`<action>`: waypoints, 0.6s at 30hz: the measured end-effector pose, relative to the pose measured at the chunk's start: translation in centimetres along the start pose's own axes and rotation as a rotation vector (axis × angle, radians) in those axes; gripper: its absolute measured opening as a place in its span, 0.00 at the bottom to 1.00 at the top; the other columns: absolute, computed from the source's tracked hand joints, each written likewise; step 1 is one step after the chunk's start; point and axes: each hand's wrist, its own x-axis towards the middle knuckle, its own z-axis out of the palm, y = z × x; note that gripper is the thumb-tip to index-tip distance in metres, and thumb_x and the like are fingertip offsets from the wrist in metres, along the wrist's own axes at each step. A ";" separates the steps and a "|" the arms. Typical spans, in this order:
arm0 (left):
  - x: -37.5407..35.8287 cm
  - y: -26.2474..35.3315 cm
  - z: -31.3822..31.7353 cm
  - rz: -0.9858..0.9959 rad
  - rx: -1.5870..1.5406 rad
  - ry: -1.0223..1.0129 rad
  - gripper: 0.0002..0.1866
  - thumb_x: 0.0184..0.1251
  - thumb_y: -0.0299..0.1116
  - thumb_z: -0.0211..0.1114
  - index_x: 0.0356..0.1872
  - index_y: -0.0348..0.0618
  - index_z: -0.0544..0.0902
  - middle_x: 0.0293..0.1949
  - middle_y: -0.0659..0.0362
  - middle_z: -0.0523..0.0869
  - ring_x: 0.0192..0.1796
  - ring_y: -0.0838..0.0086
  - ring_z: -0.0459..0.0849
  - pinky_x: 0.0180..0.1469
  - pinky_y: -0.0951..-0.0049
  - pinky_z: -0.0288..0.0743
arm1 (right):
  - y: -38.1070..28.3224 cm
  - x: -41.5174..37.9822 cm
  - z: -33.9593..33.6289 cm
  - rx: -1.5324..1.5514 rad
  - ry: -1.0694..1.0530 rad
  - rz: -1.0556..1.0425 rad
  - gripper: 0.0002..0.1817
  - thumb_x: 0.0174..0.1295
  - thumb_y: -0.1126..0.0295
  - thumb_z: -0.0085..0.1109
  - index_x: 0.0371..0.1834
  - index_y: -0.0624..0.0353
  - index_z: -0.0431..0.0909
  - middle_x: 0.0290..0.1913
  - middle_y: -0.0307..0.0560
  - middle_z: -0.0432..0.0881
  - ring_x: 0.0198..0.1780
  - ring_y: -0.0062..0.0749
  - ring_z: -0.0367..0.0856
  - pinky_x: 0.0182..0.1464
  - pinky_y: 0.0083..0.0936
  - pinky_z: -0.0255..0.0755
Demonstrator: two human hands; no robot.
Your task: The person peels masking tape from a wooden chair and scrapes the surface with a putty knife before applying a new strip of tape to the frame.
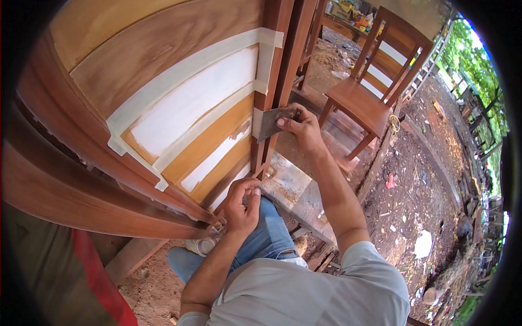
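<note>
My right hand [300, 126] pinches a thin, dark grey scraper blade [270, 124] between thumb and fingers. Its flat side overlaps the reddish-brown post and the end of a pale masking tape strip [257, 122]. My left hand [243, 205] is closed, with fingers curled and thumb against them, low beside the panel's near edge; whatever it holds is hidden. In front of me stands a curved wooden panel [163, 43] with horizontal slats. Strips of masking tape [179, 76] frame a white-painted slat [196, 98]. Below it, a narrower white patch [217, 157] has ragged edges.
A wooden chair [353, 98] with white bands in its back stands to the right. By my knees lies a stained board [291, 182]. A curved wooden rail [81, 201] runs along the left, near a red strip of cloth [100, 277]. Littered dirt ground [397, 206] spreads at right.
</note>
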 end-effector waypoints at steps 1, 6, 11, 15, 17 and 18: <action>0.0 0.0 0.0 0.004 -0.006 -0.001 0.10 0.78 0.23 0.64 0.55 0.35 0.85 0.55 0.52 0.87 0.57 0.69 0.88 0.60 0.70 0.84 | 0.0 0.0 0.0 0.009 -0.004 -0.002 0.10 0.66 0.76 0.74 0.48 0.59 0.84 0.42 0.36 0.89 0.46 0.21 0.85 0.55 0.24 0.78; 0.0 0.1 0.0 0.016 0.003 -0.002 0.09 0.78 0.23 0.64 0.54 0.35 0.85 0.55 0.52 0.87 0.56 0.69 0.88 0.59 0.69 0.84 | 0.7 0.3 -0.4 0.077 0.012 -0.025 0.13 0.64 0.78 0.75 0.49 0.59 0.83 0.43 0.38 0.88 0.45 0.24 0.86 0.53 0.27 0.79; -0.1 0.2 0.1 -0.008 0.007 0.006 0.08 0.78 0.25 0.65 0.53 0.36 0.86 0.54 0.53 0.88 0.55 0.69 0.88 0.58 0.70 0.84 | 1.2 0.1 -2.4 0.099 0.000 -0.034 0.12 0.61 0.79 0.74 0.45 0.58 0.84 0.40 0.35 0.87 0.42 0.20 0.83 0.49 0.23 0.76; -0.4 -0.1 0.3 0.000 0.008 0.006 0.08 0.78 0.25 0.65 0.52 0.36 0.87 0.53 0.53 0.89 0.52 0.69 0.88 0.56 0.70 0.83 | 1.6 -0.4 -3.8 0.229 -0.082 -0.073 0.13 0.57 0.80 0.75 0.44 0.59 0.83 0.40 0.39 0.88 0.43 0.24 0.85 0.51 0.25 0.78; -0.5 -0.1 0.4 0.010 0.004 0.016 0.08 0.77 0.26 0.66 0.51 0.36 0.87 0.52 0.54 0.89 0.50 0.69 0.88 0.54 0.70 0.82 | 1.5 -1.3 -3.4 0.162 -0.048 -0.032 0.14 0.56 0.79 0.75 0.44 0.59 0.83 0.41 0.39 0.89 0.43 0.24 0.85 0.51 0.25 0.77; -0.6 0.0 0.4 -0.003 0.010 0.018 0.08 0.77 0.26 0.67 0.50 0.36 0.87 0.50 0.53 0.90 0.49 0.67 0.89 0.53 0.70 0.83 | 1.4 -1.7 -3.2 0.128 -0.032 -0.012 0.14 0.56 0.79 0.76 0.44 0.59 0.83 0.41 0.40 0.89 0.43 0.24 0.85 0.50 0.25 0.77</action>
